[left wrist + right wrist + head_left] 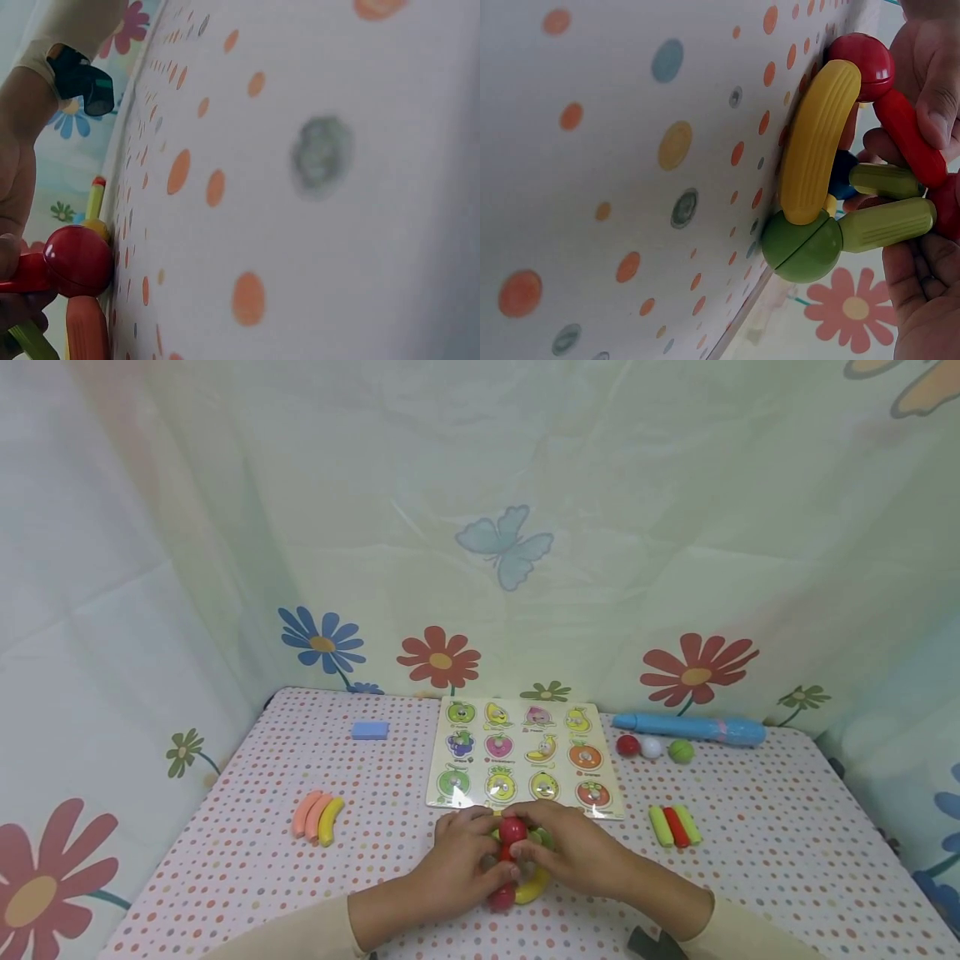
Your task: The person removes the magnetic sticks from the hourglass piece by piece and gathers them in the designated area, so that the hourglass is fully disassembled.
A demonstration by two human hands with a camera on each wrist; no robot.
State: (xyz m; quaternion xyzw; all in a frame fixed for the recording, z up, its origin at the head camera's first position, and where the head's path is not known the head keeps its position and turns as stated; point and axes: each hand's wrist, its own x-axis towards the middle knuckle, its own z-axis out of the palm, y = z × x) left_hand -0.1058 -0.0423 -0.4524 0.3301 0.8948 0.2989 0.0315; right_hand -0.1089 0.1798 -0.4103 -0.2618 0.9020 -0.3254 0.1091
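Observation:
Both hands are at a small frame of toy rods and balls near the table's front. With its thumb along a red rod [911,139], the left hand [465,864] grips the frame's left side. The right hand [577,850] pinches the upper red ball [513,831] between thumb and forefinger. At the base, a curved yellow rod [819,142] links a lower red ball [862,66] to a green ball [802,246]. Two light green rods [889,223] slope up toward the upper red ball. A dark blue ball [843,174] shows behind, partly hidden by the rods.
Beyond the hands lies a fruit picture board [523,756]. To its left are a blue block [371,731] and curved pink and yellow rods [317,817]. Rightward are a blue tube-like object [690,727], loose red, white and green balls [681,751], and straight rods [675,826].

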